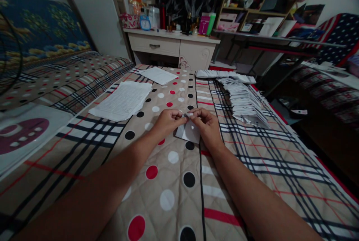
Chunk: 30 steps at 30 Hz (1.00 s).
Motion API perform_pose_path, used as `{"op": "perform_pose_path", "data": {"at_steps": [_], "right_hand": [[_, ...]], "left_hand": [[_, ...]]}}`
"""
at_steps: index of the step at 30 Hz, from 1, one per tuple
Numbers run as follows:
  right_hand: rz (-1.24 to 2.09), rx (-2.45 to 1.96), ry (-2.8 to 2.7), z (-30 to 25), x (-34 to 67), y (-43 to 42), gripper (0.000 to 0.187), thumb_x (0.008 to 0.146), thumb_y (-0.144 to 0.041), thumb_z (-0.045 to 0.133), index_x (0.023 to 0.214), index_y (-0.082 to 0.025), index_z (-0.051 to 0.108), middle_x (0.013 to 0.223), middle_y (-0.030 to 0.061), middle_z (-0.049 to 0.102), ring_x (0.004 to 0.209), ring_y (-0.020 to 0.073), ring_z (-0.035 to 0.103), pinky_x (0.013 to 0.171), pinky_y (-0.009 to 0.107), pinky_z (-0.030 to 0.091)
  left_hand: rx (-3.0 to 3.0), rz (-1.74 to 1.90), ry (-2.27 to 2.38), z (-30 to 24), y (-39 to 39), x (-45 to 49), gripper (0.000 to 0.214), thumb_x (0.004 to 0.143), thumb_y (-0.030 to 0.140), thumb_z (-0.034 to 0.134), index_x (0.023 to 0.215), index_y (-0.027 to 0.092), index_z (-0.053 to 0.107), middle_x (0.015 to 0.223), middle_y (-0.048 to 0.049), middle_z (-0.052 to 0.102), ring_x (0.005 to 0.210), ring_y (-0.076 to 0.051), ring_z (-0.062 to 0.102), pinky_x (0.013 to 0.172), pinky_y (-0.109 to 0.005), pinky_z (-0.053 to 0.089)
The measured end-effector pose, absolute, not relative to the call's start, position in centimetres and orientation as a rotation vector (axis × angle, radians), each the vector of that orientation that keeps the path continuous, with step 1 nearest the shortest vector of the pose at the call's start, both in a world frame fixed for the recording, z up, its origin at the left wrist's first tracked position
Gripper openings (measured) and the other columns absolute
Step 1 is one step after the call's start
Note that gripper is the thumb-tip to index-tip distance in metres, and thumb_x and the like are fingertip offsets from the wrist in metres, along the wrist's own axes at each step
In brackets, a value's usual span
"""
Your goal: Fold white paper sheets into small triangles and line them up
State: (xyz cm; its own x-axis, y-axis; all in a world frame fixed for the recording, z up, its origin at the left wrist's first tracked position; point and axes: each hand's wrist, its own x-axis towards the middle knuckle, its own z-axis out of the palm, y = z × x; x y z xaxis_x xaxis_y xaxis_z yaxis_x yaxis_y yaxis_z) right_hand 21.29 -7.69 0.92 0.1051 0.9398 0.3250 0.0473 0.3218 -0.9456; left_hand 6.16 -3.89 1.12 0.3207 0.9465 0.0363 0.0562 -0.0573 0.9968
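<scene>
Both of my hands meet over a small folded piece of white paper (187,132) lying on the quilted bedspread (174,181). My left hand (168,120) pinches its upper left edge with curled fingers. My right hand (206,125) pinches the upper right part, its palm covering some of the paper. A stack of printed white sheets (122,100) lies to the left of my hands. To the right, a long overlapping row of folded white paper pieces (244,102) runs away from me.
Another white sheet (158,75) lies further back on the bed. A cream dresser (174,46) with bottles and a blue clock (145,23) stands beyond, next to shelves (252,5). A white plastic bag (25,132) lies at left. The bed's right edge drops to the floor.
</scene>
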Motion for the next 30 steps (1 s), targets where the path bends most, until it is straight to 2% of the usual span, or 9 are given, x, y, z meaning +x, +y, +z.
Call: {"op": "perform_pose_path", "data": {"at_steps": [6,10,17,20,23,27,30], "right_hand": [[0.791,-1.034,-1.377,0.7,21.3,-7.5,0.012,0.077,-0.023,0.068,0.067,-0.021,0.063,0.094,0.0055,0.067,0.091,0.0200,0.061,0.079,0.032,0.044],[0.731,-1.010,-1.436,0.6,21.3,-7.5,0.010,0.076,-0.022,0.069,0.068,-0.020,0.064,0.093,0.0052,0.068,0.093,0.0203,0.062,0.087,0.035,0.044],[0.746,-1.025,-1.403,0.7,21.4,-7.4,0.014,0.081,-0.026,0.065,0.069,-0.019,0.066,0.094,0.0059,0.068,0.093,0.0196,0.062,0.088,0.034,0.043],[0.785,-1.064,-1.343,0.4,21.5,-7.2,0.006,0.073,-0.023,0.069,0.072,-0.019,0.065,0.088,0.0041,0.067,0.087,0.0187,0.061,0.083,0.032,0.044],[0.826,-1.129,-1.282,0.2,21.5,-7.1,0.015,0.065,-0.020,0.071,0.077,-0.020,0.063,0.079,0.0010,0.064,0.074,0.0167,0.058,0.071,0.030,0.044],[0.788,-1.187,-1.273,0.4,21.3,-7.2,0.017,0.063,-0.021,0.070,0.079,-0.019,0.063,0.075,-0.0001,0.063,0.067,0.0153,0.055,0.064,0.028,0.043],[0.749,-1.207,-1.272,0.5,21.4,-7.3,0.017,0.063,-0.022,0.070,0.079,-0.019,0.063,0.077,0.0005,0.064,0.069,0.0153,0.055,0.064,0.028,0.043]], "left_hand": [[1.590,1.016,1.164,0.9,-4.3,6.8,0.021,0.062,0.024,0.067,0.053,0.015,0.051,0.050,0.0061,0.040,0.048,-0.007,0.033,0.046,-0.022,0.021],[1.747,1.018,1.156,0.2,-3.9,6.8,0.013,0.066,0.022,0.061,0.057,0.014,0.055,0.052,0.0046,0.043,0.053,-0.009,0.037,0.049,-0.023,0.024],[1.709,0.910,0.977,0.2,-3.5,6.2,0.019,0.074,0.032,0.054,0.069,0.014,0.060,0.062,0.0018,0.052,0.058,-0.011,0.046,0.054,-0.023,0.034],[1.631,0.861,0.947,0.6,-3.6,5.7,0.019,0.075,0.032,0.049,0.069,0.016,0.057,0.061,0.0021,0.050,0.054,-0.011,0.044,0.050,-0.024,0.033],[1.580,0.919,0.955,1.0,-3.9,5.4,0.023,0.078,0.034,0.047,0.066,0.017,0.054,0.060,0.0014,0.049,0.054,-0.012,0.046,0.050,-0.024,0.035],[1.612,0.933,0.981,1.1,-4.1,5.5,0.038,0.083,0.048,0.050,0.062,0.017,0.051,0.056,0.0023,0.046,0.052,-0.011,0.046,0.049,-0.024,0.035],[1.628,0.884,1.011,0.7,-3.8,5.7,0.037,0.074,0.050,0.064,0.062,0.016,0.053,0.055,0.0034,0.046,0.051,-0.010,0.045,0.047,-0.023,0.033]]}}
